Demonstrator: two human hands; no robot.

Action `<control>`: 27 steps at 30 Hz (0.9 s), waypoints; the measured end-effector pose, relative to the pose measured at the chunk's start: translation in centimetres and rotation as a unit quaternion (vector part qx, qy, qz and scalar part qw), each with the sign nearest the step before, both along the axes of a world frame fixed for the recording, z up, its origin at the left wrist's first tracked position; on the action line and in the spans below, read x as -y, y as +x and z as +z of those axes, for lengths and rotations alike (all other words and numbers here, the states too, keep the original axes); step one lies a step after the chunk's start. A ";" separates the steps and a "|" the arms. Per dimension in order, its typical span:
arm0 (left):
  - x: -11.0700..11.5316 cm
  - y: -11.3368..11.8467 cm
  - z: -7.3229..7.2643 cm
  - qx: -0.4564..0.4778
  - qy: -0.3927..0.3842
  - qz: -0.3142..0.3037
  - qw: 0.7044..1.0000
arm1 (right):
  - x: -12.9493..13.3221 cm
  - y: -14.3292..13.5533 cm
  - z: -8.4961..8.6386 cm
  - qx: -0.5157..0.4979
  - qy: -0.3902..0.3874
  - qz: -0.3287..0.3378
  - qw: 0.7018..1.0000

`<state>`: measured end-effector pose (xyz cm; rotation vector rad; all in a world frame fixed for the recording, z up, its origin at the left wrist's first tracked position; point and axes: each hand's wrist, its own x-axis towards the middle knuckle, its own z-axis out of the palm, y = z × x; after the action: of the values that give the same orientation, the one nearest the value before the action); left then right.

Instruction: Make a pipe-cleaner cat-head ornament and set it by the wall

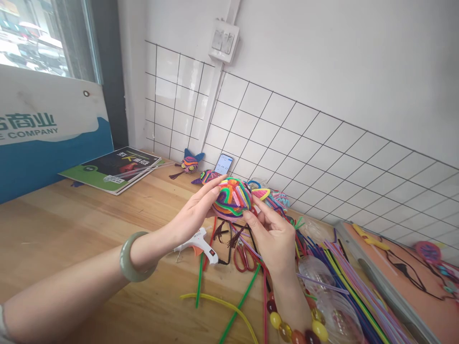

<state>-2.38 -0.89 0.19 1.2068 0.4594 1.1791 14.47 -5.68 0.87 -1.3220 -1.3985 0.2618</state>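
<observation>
A multicoloured pipe-cleaner ornament (232,198) is held up between both hands above the table. My left hand (197,208) has its fingers against the ornament's left side. My right hand (274,231) pinches its right side, near a pink and yellow pointed piece (261,193). Dark tassels (234,236) hang below the ornament. On the table under the hands are a white glue gun (201,244) and red-handled scissors (245,258). Green pipe cleaners (240,306) and a curved yellow one (229,302) lie nearer the front.
A similar eared ornament (190,162) and a phone (224,164) stand by the wall grid. Booklets (114,169) lie at the left. Pipe-cleaner bundles (355,282) and clear plastic containers (335,315) fill the right, beside an orange board (405,286) carrying a yellow glue gun (369,237).
</observation>
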 end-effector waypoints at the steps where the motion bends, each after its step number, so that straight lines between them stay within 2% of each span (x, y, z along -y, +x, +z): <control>1: 0.0 0.0 0.0 -0.002 0.001 0.001 1.000 | 0.0 0.0 0.0 -0.001 -0.002 0.000 1.000; 27: 0.1 -0.1 0.1 -0.014 0.020 0.006 1.000 | -0.1 0.1 -0.2 -0.008 -0.010 0.004 1.000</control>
<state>-2.45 -0.98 0.33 1.2582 0.4655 1.1883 14.62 -5.59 0.65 -1.3283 -1.3916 0.2925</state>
